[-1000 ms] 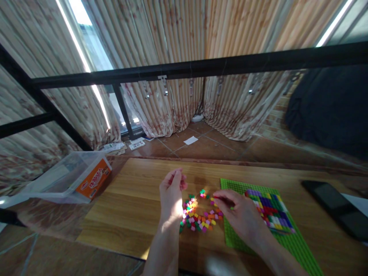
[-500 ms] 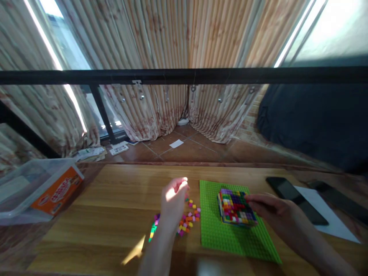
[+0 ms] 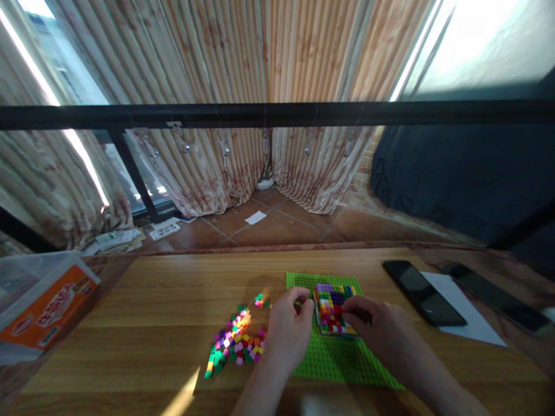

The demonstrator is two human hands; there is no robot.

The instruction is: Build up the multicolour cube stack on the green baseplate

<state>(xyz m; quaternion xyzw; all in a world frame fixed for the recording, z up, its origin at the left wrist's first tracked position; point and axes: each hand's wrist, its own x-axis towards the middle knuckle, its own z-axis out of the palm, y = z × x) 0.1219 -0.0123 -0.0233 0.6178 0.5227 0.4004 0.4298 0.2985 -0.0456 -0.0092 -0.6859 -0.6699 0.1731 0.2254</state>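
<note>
A multicoloured layered block of small building bricks [image 3: 328, 306] sits on a green studded baseplate [image 3: 342, 363]. My right hand [image 3: 376, 325] reaches over the block's right side, its thumb and index finger pinched at the top surface. The tiny brick at those fingertips is mostly hidden, with red showing beside them. Close to the block's left edge, my left hand [image 3: 291, 323] is curled over the baseplate, thumb near the fingertips; I cannot make out what it holds. Left of it lies a pile of loose small bricks [image 3: 238, 341], with a small cluster of bricks [image 3: 259, 300] behind.
A clear plastic bin with an orange label [image 3: 50, 309] stands at the far left. On the right are a black phone [image 3: 422, 293], a white paper sheet [image 3: 472, 323] and another dark phone-like slab [image 3: 496, 297]. A black rail [image 3: 277, 114] crosses beyond the wooden table [image 3: 165, 300].
My right hand went from the loose bricks, with a red brick at its fingertips, to the block's top. My left hand has moved right to the block's left edge. The view has turned right.
</note>
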